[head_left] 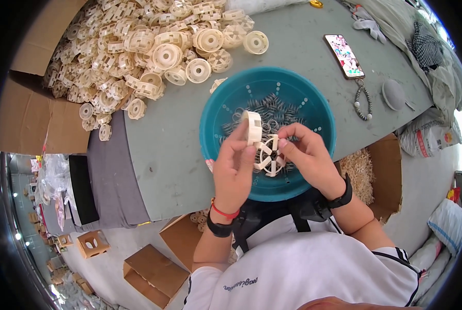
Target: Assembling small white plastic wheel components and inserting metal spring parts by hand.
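- The left hand (233, 168) grips a cream plastic ring (252, 127), held edge-on between thumb side and fingers; its thumb tip also comes up to the near edge of a spoked plastic wheel (265, 164).
- The right hand (311, 155) pinches thumb and forefinger at that wheel's upper right edge (whether on a block of the wheel or on a separate small piece, I cannot tell).
- Both parts are between the hands, the ring above and left of the wheel, over a teal basin (205, 124).
- Beneath the fingers, loose metal coil springs (275, 109) are heaped in the basin.
- Beyond the left hand, a large pile of cream plastic rings (138, 46) covers the far left of the grey table (171, 139).
- The step in hand seems to be working on the wheel's edge; the next move likely calls for the left hand to steady it while the right fingertips place or press accurately.
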Motion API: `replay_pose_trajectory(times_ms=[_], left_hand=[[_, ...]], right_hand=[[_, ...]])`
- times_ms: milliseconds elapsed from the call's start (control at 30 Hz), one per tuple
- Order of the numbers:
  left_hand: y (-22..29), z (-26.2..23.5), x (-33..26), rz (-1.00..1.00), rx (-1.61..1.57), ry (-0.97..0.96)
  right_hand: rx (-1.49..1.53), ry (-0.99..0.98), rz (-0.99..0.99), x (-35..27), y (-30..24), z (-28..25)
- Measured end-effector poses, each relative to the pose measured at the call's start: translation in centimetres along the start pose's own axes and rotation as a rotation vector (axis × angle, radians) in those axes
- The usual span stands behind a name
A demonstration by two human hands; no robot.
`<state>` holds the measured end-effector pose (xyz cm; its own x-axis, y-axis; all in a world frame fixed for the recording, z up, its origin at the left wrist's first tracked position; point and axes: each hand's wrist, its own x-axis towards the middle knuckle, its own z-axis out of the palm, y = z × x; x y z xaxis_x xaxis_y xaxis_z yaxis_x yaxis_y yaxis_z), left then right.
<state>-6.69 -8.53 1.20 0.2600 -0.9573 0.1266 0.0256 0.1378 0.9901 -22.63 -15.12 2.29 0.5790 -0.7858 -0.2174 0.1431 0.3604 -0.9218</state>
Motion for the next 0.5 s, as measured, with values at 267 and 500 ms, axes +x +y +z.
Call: replay_pose_trajectory(times_ms=[267,500], left_hand=[[1.4,-5.1,-2.8,0.095,0.215,0.159],[4.7,-15.2,-15.2,-0.548,0.297,0.054]], right_hand=[[-0.551,0.409,-0.416,-3.7,-2.0,-8.0],[-1.059,0.570,-0.070,-12.4,-3.7,-21.2]])
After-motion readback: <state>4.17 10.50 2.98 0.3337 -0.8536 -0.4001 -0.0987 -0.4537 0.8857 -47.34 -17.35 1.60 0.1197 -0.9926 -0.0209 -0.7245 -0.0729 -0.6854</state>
